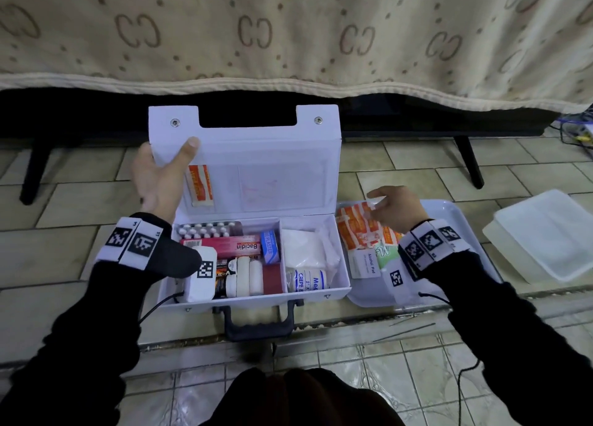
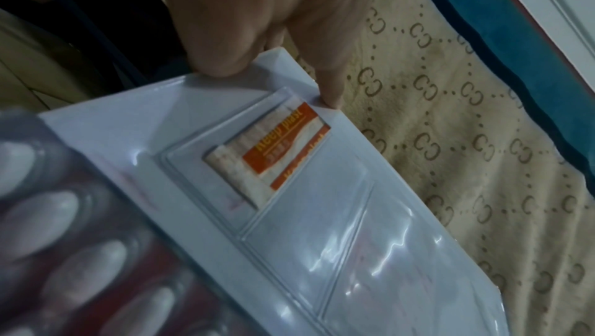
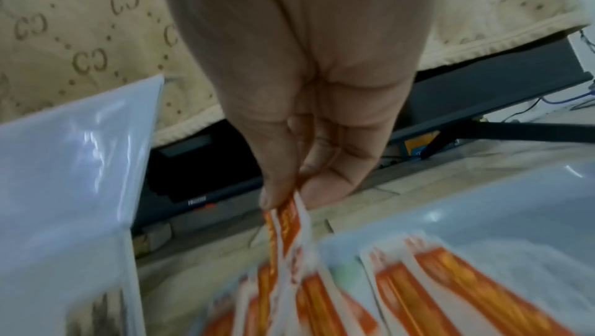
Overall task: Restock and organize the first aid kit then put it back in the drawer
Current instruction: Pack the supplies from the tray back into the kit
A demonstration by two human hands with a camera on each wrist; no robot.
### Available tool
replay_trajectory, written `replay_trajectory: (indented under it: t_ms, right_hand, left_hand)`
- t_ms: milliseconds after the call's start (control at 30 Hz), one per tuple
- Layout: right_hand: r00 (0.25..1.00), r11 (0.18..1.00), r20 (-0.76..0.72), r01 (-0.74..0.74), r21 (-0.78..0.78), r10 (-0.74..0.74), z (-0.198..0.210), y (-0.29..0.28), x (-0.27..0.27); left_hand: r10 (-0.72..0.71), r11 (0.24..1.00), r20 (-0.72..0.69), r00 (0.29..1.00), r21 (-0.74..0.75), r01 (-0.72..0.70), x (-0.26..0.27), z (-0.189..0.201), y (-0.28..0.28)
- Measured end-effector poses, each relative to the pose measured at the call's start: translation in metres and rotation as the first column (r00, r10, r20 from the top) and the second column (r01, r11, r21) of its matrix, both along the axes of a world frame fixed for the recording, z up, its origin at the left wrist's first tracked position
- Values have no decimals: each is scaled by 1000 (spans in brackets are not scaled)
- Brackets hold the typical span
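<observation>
Left hand [image 1: 162, 173] raised, thumb and fingers clamped; right hand [image 1: 396, 208] low, fingertips pinched.

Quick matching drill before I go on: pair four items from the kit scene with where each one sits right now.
Items:
1. Bacidin box
2. crepe bandage roll
3. Alcohol Pad packet
4. plaster strips

Places:
A. clear pocket inside the lid
B. left compartment of the case
C. tray beside the case
D. right compartment of the case

Pairs: 1-B, 2-D, 3-C, 4-A
</observation>
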State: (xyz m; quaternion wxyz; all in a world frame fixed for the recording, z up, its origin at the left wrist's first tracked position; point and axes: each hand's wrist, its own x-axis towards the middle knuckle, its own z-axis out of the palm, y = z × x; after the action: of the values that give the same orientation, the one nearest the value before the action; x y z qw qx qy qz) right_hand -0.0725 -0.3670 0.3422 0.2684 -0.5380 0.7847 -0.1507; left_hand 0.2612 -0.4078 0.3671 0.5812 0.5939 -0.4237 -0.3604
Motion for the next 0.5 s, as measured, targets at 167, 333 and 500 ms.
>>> replay_trajectory:
  t_ms: [167, 333, 500]
  right_hand:
    - [998, 943, 59, 0, -332, 21, 49, -6, 13]
    - [924, 741, 217, -96, -665, 315, 99, -15, 80]
    - [910, 692, 1, -314, -650, 414, 93, -29, 139]
  left_hand:
    - [29, 1000, -16, 999, 11, -29, -3, 1, -1]
    - [26, 999, -14, 1000, 24, -25, -2, 2, -1]
    - [39, 998, 10, 999, 49, -40, 1, 0, -4]
